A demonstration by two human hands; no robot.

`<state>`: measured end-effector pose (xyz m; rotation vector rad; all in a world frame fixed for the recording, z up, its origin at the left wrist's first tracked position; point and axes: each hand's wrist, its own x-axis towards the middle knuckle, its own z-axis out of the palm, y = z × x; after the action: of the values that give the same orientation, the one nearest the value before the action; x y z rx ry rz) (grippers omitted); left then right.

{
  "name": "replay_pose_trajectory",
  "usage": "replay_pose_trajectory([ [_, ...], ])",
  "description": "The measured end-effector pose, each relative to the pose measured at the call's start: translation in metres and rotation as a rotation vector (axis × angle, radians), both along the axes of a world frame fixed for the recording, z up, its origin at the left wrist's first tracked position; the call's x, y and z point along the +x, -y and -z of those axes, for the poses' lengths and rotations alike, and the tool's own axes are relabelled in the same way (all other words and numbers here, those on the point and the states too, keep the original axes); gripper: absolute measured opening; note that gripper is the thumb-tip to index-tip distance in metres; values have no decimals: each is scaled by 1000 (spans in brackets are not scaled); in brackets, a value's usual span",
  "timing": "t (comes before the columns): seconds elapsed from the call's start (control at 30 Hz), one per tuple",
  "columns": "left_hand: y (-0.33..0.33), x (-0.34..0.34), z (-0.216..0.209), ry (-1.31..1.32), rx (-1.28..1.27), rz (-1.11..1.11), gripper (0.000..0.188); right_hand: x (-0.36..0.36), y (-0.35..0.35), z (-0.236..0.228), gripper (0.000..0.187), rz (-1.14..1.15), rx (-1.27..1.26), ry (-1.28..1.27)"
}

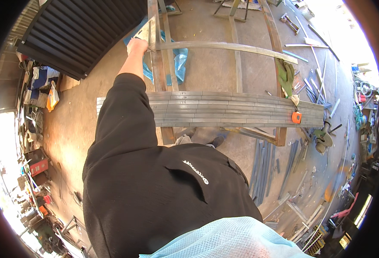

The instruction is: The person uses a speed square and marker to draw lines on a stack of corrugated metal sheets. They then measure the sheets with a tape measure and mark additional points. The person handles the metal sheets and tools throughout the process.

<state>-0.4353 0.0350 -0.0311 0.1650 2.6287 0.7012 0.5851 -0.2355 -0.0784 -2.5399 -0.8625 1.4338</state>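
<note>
My left hand (pixel 137 45) reaches far forward, its fingers closed on a flat, pale triangular piece that looks like a set square (pixel 151 31). The piece lies against the far left rail (pixel 157 71) of a metal frame, by the left end of a single long metal bar (pixel 223 46). That bar crosses the rails. Nearer to me, a row of grey metal tubes (pixel 223 107) lies side by side across the same rails, with handwritten marks on some. My right hand is out of sight.
An orange tape measure (pixel 297 117) rests on the tubes' right end, near a green glove (pixel 285 75) on the right rail. A vise-like tool (pixel 322 139) stands beyond. A black corrugated panel (pixel 82 32) is at far left. Metal strips (pixel 262 167) lie on the floor.
</note>
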Motion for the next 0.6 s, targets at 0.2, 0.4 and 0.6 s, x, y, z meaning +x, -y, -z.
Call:
replay_pose_trajectory([
  [0.2,-54,-17,-7,55,-71,-11,41,-12,28,-4,41,39,10,13],
  [0.4,-85,-38,23,99,-3,-141,48,-31,38,-15,40,52,-51,48],
  [0.6,-83,-39,33,169,-103,-55,47,-44,44,-18,39,46,-81,55],
])
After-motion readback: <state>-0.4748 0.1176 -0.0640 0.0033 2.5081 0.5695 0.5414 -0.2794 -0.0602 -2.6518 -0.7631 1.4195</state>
